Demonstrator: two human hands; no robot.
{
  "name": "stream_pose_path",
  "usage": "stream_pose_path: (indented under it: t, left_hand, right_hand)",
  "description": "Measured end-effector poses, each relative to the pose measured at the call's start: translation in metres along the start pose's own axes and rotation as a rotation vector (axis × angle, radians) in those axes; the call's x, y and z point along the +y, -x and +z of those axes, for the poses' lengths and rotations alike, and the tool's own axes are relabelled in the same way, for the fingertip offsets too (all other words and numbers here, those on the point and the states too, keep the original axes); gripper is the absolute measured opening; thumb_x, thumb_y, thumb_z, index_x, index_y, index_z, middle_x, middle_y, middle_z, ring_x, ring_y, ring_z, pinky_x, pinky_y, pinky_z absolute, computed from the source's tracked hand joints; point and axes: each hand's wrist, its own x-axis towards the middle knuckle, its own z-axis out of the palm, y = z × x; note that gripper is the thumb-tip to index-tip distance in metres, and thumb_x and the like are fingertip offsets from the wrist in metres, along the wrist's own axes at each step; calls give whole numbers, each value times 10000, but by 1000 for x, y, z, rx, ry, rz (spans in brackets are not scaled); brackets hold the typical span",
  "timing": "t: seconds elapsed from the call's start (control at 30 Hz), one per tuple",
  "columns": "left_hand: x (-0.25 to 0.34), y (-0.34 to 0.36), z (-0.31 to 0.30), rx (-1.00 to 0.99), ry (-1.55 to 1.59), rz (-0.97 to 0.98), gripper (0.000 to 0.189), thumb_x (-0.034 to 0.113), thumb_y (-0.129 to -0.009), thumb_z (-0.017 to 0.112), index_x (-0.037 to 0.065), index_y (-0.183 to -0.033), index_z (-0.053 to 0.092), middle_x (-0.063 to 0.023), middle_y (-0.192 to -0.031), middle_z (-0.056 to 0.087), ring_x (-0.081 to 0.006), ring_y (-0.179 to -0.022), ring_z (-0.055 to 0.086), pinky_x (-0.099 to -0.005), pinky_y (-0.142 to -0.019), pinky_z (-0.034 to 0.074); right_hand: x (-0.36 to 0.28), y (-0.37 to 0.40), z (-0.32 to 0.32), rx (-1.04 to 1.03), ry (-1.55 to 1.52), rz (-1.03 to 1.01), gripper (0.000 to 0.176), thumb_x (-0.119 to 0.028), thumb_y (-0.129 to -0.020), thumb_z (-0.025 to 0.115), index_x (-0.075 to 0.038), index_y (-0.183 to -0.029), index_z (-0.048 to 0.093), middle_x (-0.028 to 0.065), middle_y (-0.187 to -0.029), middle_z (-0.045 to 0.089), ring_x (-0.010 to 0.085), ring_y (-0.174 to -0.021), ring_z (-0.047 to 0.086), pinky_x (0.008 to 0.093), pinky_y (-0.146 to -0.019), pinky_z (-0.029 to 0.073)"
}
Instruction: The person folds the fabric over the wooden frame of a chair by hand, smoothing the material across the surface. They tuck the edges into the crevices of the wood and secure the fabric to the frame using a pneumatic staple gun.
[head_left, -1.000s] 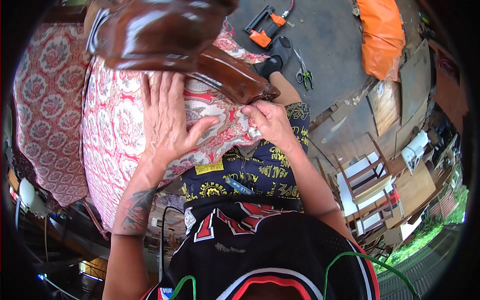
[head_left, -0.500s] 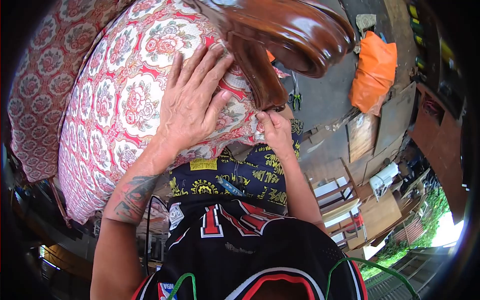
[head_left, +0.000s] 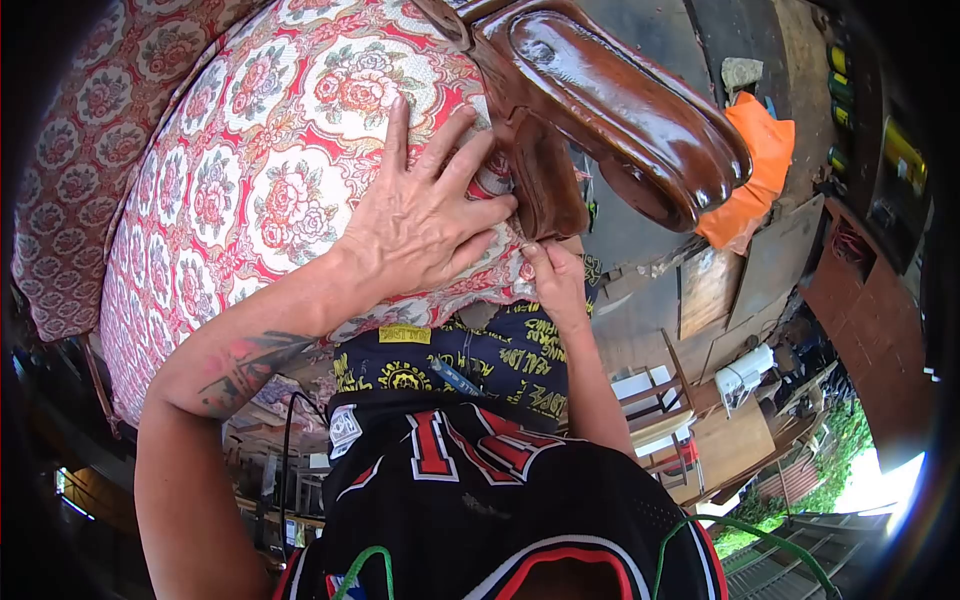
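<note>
Red and white floral upholstery fabric (head_left: 290, 215) covers a rounded seat in front of me. My left hand (head_left: 420, 225) lies on it with fingers spread, its fingertips near a dark brown glossy wooden post (head_left: 545, 180). The post stands beneath a curved, polished wooden armrest (head_left: 620, 110). Close to the foot of that post, my right hand (head_left: 560, 285) pinches the loose lower edge of the fabric between thumb and fingers. Below, the fabric's edge hangs unevenly over my patterned shorts (head_left: 510, 350).
A backrest (head_left: 90, 130) in matching fabric rises at the left. An orange plastic bag (head_left: 765, 150) lies beyond the armrest, which partly hides it. A blue object (head_left: 455, 378) rests on my lap. Wooden boards (head_left: 715, 280) and a brown chair frame (head_left: 670, 395) are at the right.
My left hand has slid right and down toward the post, its fingers spreading wider. My right hand keeps its pinch. The armrest sits lower and further right in view, covering more of the orange bag.
</note>
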Motion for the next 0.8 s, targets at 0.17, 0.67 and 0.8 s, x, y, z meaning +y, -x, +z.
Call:
stream_pose_path:
  t: [0.17, 0.67, 0.8]
  left_hand:
    - [-22, 6, -6, 91, 337, -36, 461, 473, -990, 673, 194, -1354, 642, -202, -1510, 510, -387, -1556, 364, -733, -1273, 174]
    - [-59, 55, -36, -41, 53, -216, 705, 593, -1094, 398, 180, -1664, 424, -134, -1737, 358, -376, -1635, 240, -562, -1344, 100]
    - [-47, 18, -22, -28, 28, -29, 582, 477, -1122, 402, 240, -1652, 446, -119, -1717, 377, -353, -1629, 251, -559, -1354, 107]
  right_hand:
    - [-8, 2, 0, 26, 73, -35, 235, -183, -1028, 692, 37, -957, 733, 131, -741, 680, 169, -675, 609, 365, -679, 504]
    - [-7, 3, -3, 8, 52, -59, 322, -246, -1062, 694, 38, -910, 683, 23, -708, 589, 80, -703, 490, 307, -662, 462]
    - [-9, 1, -5, -13, 54, -2, 323, -255, -1061, 695, 41, -930, 697, 9, -718, 603, 79, -715, 497, 313, -667, 465]
